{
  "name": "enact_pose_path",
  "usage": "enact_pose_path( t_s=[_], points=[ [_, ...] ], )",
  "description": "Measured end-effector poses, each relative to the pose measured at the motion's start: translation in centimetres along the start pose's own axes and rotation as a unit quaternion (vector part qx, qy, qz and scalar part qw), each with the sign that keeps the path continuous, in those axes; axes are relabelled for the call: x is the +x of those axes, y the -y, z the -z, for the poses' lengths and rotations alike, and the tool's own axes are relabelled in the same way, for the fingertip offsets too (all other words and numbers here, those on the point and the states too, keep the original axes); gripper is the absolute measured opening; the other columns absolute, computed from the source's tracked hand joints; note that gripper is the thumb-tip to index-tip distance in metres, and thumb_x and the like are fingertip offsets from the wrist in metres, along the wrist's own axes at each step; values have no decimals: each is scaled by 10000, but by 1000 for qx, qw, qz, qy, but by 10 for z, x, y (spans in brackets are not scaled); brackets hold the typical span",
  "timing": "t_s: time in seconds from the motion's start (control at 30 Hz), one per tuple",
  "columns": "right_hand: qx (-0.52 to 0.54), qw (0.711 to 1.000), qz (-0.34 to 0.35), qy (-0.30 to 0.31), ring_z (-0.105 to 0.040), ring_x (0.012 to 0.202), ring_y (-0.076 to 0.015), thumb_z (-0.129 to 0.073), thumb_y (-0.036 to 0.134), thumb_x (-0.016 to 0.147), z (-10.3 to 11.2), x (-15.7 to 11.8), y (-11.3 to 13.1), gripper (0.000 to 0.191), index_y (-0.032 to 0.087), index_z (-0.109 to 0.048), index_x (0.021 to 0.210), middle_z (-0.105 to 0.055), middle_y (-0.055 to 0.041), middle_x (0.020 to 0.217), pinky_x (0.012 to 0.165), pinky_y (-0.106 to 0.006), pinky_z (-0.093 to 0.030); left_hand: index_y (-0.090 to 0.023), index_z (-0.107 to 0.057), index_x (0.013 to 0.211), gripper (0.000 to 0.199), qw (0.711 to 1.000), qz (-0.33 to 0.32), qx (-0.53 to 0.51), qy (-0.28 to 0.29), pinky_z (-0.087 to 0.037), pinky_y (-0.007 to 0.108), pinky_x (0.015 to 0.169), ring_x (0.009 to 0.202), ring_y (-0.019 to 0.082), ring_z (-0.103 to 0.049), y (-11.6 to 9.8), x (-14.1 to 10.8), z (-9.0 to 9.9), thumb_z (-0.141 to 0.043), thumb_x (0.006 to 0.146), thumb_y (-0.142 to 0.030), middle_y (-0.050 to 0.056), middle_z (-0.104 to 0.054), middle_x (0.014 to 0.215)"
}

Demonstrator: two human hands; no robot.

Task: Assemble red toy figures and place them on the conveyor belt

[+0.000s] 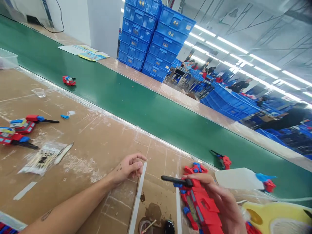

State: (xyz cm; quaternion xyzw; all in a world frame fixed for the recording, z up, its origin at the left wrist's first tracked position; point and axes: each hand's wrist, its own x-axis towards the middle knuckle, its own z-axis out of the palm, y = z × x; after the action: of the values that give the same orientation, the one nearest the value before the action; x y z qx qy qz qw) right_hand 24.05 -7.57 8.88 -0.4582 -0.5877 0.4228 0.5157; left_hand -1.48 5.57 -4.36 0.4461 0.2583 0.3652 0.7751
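Note:
My right hand (224,198) is wrapped round a red toy vehicle (207,208) with blue and grey parts and a black rod sticking out to the left. More red and blue toy pieces lie close beside and behind it, partly covered. My left hand (130,167) hovers over or rests on the brown table, near a white tape strip (138,198); its fingers are loosely bent and apart, with nothing in them. Between the two hands, at the bottom edge, stand a small clear cup (146,227) with a stick in it and a dark round object (169,227).
A green conveyor belt (136,100) crosses behind the table, carrying a small red toy (69,80). At left lie red toys (23,126), a bag of cotton swabs (44,157) and a blue piece (64,116). A yellow fan-like object (273,214) stands right. Blue crates (138,32) are stacked beyond.

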Motion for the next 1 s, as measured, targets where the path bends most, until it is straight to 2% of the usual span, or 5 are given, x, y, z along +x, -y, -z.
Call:
enact_pose_path(
  t_s=[0.13, 0.27, 0.53, 0.73, 1.0],
  points=[
    [173, 980, -64, -77, -573, 1255, -358, -867, 598, 641, 5, 7, -16, 788, 357, -603, 1344, -567, -90, 1383, 1017, -478, -527, -133, -590, 1105, 586, 1000, 3, 7, -22, -352, 160, 489, 552, 78, -459, -1, 0, -2, -722, 821, -628, 4, -581, 680],
    [334, 913, -171, -160, -636, 1171, -332, -855, 559, 651, 7, 21, -27, 780, 374, -604, 1367, -665, -92, 1244, 1073, -593, -475, -129, -599, 1069, 565, 999, 4, 18, -36, -351, 167, 496, 565, 83, -439, -3, -1, -4, -711, 823, -624, -5, -552, 665],
    [365, 886, -227, -174, -608, 1227, -328, -826, 518, 701, 11, 37, -25, 927, 298, -447, 1518, -657, -113, 1246, 1140, -588, -440, -134, -594, 1024, 582, 999, 10, 20, -38, -342, 176, 494, 551, 81, -415, 3, 3, -1, -707, 803, -660, -16, -532, 642],
    [39, 987, -152, -14, -620, 1161, -298, -766, 610, 716, 49, 67, -50, 928, 341, -360, 1506, -512, -109, 1413, 895, -427, -573, -134, -601, 999, 581, 999, 11, 24, -43, -342, 178, 486, 543, 82, -427, 4, 4, -2, -720, 781, -659, -10, -544, 646],
    [-344, 933, -99, 35, -510, 1276, -271, -834, 390, 696, 121, 201, -114, 879, 205, -463, 1471, -550, -102, 1306, 1249, -523, -262, -132, -616, 939, 509, 998, 5, 36, -55, -342, 180, 497, 549, 81, -430, 1, 2, -4, -709, 794, -611, -10, -533, 640]
  ],
)
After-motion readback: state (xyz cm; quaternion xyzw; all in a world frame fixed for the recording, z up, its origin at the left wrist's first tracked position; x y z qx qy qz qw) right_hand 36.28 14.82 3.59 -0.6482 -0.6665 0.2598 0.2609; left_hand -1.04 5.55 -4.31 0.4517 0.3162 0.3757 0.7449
